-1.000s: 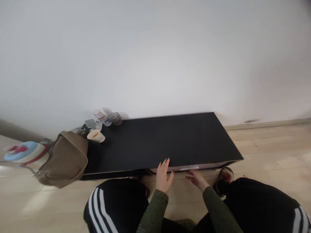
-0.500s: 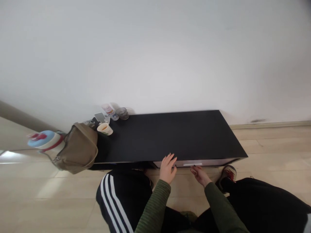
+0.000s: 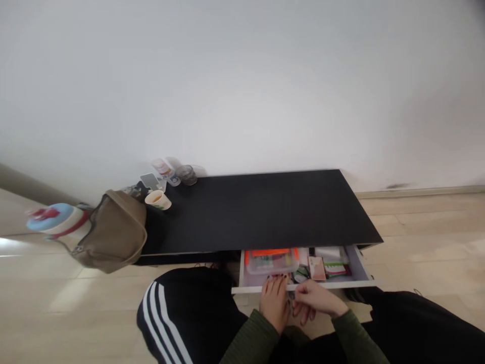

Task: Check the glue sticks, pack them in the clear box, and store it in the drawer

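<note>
The left hand (image 3: 274, 304) and right hand (image 3: 314, 302) sat close together, fingers curled downward. The green-sleeved left forearm (image 3: 254, 337) and right forearm (image 3: 358, 337) angled inward from the near side.

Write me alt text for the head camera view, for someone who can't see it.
The left hand and right hand meet at the front edge of an open drawer beneath a low black cabinet. Inside the drawer lie a clear plastic box with orange edging and small packets.

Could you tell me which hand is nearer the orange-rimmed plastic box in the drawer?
Left hand: nearer, fingers at the drawer's front edge below the box. Right hand: farther, off to the box's right.
</note>
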`<state>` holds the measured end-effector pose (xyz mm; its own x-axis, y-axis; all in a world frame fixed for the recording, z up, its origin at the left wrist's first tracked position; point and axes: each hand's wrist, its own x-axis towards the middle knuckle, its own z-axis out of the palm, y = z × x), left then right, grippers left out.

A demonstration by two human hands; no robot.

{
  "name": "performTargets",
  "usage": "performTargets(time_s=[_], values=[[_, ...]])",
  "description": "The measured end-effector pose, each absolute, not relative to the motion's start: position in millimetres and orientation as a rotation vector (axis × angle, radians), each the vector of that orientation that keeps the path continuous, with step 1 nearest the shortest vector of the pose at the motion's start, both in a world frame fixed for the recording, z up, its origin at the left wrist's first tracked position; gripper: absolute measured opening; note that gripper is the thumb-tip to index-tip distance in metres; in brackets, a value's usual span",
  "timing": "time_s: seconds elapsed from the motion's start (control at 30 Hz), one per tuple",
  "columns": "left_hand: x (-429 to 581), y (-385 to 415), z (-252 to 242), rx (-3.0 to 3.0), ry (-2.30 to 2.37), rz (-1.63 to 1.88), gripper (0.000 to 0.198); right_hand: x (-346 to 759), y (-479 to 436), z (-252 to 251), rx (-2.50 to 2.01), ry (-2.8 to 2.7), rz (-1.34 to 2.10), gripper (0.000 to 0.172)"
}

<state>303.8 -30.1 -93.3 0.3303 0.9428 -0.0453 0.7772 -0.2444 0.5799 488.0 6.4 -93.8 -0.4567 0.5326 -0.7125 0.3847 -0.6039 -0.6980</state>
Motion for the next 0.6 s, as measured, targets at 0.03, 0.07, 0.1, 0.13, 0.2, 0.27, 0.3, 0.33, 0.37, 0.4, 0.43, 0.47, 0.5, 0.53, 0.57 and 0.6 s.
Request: performTargets(time_s=[0.03,0.07,0.1,0.13,0.2,0.27,0.3,0.33,0.37,0.4,0.43,0.47,0.5,0.53,0.57,0.6], values=[[305,-36,-93,2.056,1.505,0.404,0.060,490,16,-88,-1.696,-1.423,2.032,0.022],[305,-40,-92,2.020,1.506,0.384,0.054,491,27,-85,-1.838,-1.472,1.799,0.021],[305,-45,-92,1.987,1.503,0.370,0.048,493,38,-86,-1.972,-1.496,1.569,0.020],[305,-49,-92,1.959,1.498,0.362,0.042,494,47,-88,-2.074,-1.508,1.392,0.019],[305,-59,-95,1.916,1.490,0.370,0.033,494,59,-99,-2.181,-1.531,1.256,0.022],[304,-68,-99,1.894,1.476,0.389,0.031,492,61,-111,-2.192,-1.567,1.318,0.024],[304,-73,-101,1.892,1.457,0.395,0.033,490,59,-115,-2.181,-1.586,1.351,0.025],[304,-77,-104,1.896,1.430,0.403,0.035,488,55,-119,-2.177,-1.602,1.363,0.026],[304,-81,-107,1.907,1.395,0.413,0.038,487,52,-121,-2.180,-1.621,1.362,0.027],[304,-83,-110,1.926,1.356,0.431,0.041,486,49,-121,-2.181,-1.645,1.354,0.027],[305,-86,-113,1.954,1.311,0.456,0.043,486,46,-119,-2.168,-1.672,1.347,0.028],[307,-87,-116,1.988,1.265,0.484,0.044,485,44,-115,-2.146,-1.700,1.340,0.028],[309,-88,-118,2.020,1.212,0.502,0.042,484,43,-109,-2.124,-1.721,1.332,0.029],[312,-88,-120,2.043,1.155,0.504,0.038,483,42,-103,-2.104,-1.734,1.317,0.029],[315,-88,-122,2.054,1.095,0.484,0.033,482,42,-95,-2.092,-1.742,1.290,0.029],[318,-87,-123,2.051,1.036,0.444,0.027,481,42,-87,-2.091,-1.745,1.251,0.029]])
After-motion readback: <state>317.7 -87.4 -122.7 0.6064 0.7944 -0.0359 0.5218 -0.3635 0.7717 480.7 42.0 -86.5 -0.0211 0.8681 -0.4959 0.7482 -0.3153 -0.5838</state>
